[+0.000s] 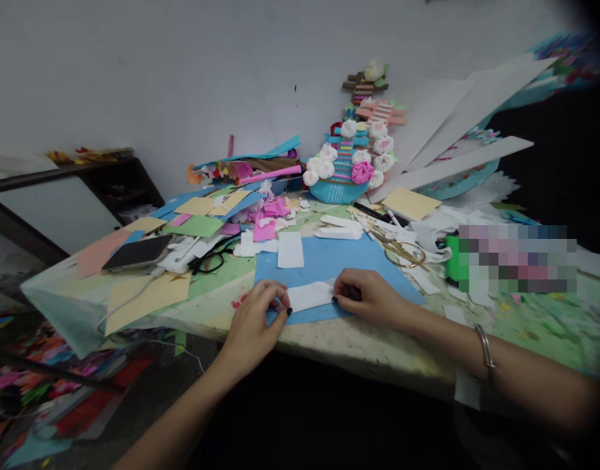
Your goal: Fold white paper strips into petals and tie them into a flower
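A strip of white paper (pixel 309 297) is stretched between my two hands, over a blue sheet (pixel 333 254) near the table's front edge. My left hand (pixel 260 313) pinches the strip's left end between thumb and fingers. At the right end, my right hand (pixel 361 294) pinches it with curled fingers. Just beyond the strip, a small white paper rectangle (pixel 290 250) lies on the blue sheet. Folded white paper pieces (pixel 339 228) rest at the sheet's far edge. Scissors with gold handles (pixel 405 253) lie to its right.
A phone (pixel 137 253), glasses (pixel 211 262) and coloured paper sheets (pixel 194 226) cover the table's left side. A blue paper guitar shape with paper flowers (pixel 339 179) leans on the wall. A green object (pixel 452 260) stands at right, beside a blurred-out patch.
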The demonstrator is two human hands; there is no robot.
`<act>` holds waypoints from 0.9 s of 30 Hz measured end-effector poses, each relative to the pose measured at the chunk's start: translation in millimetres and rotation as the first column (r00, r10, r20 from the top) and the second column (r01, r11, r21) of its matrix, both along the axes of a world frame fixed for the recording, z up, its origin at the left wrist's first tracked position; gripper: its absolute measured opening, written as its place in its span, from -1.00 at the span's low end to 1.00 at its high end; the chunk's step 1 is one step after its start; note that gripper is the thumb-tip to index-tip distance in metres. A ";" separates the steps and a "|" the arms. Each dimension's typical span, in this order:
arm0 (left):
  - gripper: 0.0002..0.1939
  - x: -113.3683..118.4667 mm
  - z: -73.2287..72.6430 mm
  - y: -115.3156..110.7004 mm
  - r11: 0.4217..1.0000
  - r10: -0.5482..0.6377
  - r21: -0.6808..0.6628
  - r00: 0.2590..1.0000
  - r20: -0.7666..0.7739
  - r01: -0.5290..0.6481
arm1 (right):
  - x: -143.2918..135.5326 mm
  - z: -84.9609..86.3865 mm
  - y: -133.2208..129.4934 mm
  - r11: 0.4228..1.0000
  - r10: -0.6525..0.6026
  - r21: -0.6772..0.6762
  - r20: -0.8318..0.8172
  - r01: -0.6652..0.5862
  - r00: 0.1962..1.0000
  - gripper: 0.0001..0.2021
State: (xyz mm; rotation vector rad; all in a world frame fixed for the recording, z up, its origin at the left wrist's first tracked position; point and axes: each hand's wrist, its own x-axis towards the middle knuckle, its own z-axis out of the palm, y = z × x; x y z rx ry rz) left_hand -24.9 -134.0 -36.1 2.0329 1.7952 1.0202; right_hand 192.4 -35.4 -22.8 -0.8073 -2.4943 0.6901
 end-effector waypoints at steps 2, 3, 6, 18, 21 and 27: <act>-0.91 -0.4 -0.6 0.5 1.000 0.003 -0.002 1.000 0.006 -0.003 | -0.5 -0.8 0.3 1.000 -0.003 0.004 0.000 0.003 1.000 -0.91; -0.91 -0.7 -0.9 0.7 1.000 -0.001 -0.003 1.000 0.011 0.001 | -0.7 -1.1 0.4 1.000 -0.005 0.005 -0.001 0.005 1.000 -0.91; -0.89 -1.6 -1.3 0.9 1.000 -0.023 -0.002 0.999 0.031 0.023 | -1.5 -1.7 1.2 1.000 -0.014 -0.007 -0.011 0.014 1.000 -0.91; -0.80 -0.7 -6.5 -2.8 0.989 -0.021 0.146 0.997 -0.068 0.031 | 3.5 -7.5 0.3 0.986 0.127 0.121 -0.067 -0.119 0.990 -0.74; -0.78 -1.3 -12.0 -7.0 0.955 -0.016 0.290 0.986 -0.165 0.064 | 6.9 -7.0 -1.5 0.950 0.168 0.273 -0.040 -0.151 0.985 -0.71; -0.75 7.9 -6.7 -19.2 0.911 0.021 0.364 0.861 -0.509 0.193 | 8.8 -0.3 -8.9 0.743 0.200 0.603 0.215 -0.291 0.956 -0.75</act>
